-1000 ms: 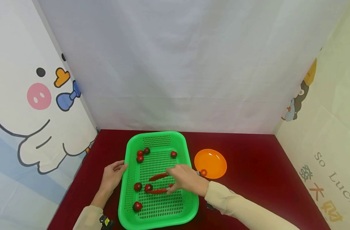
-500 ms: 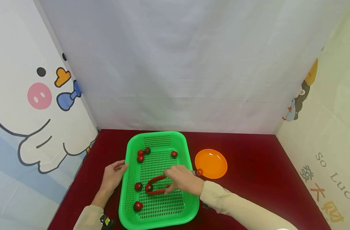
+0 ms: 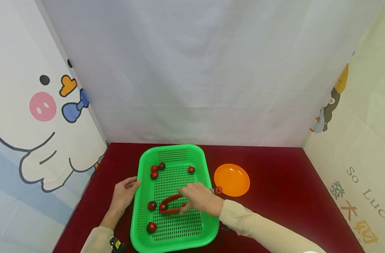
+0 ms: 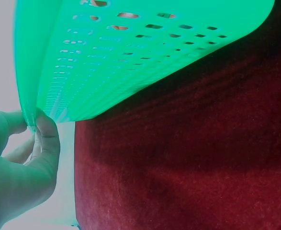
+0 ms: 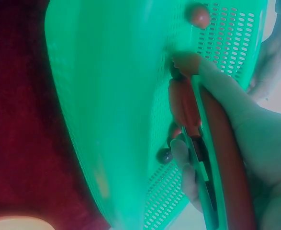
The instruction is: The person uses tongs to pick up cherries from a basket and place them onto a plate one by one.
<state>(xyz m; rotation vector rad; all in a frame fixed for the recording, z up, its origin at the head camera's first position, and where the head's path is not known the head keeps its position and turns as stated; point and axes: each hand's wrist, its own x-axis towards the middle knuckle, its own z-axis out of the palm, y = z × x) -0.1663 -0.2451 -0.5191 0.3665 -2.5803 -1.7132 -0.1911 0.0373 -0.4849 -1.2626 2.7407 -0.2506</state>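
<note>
Your right hand: fingers curled round the red tongs.
Your tongs' tips: around one red fruit, inside the basket.
Your left hand: thumb and fingers pinching the green basket by its left rim.
Basket: left of the table's middle, far end near the back edge.
Loose fruits: six, inside the basket.
Orange plate: just beside the basket, towards the table's right edge.

Dark red tabletop; on it, green basket, orange plate beside.
</note>
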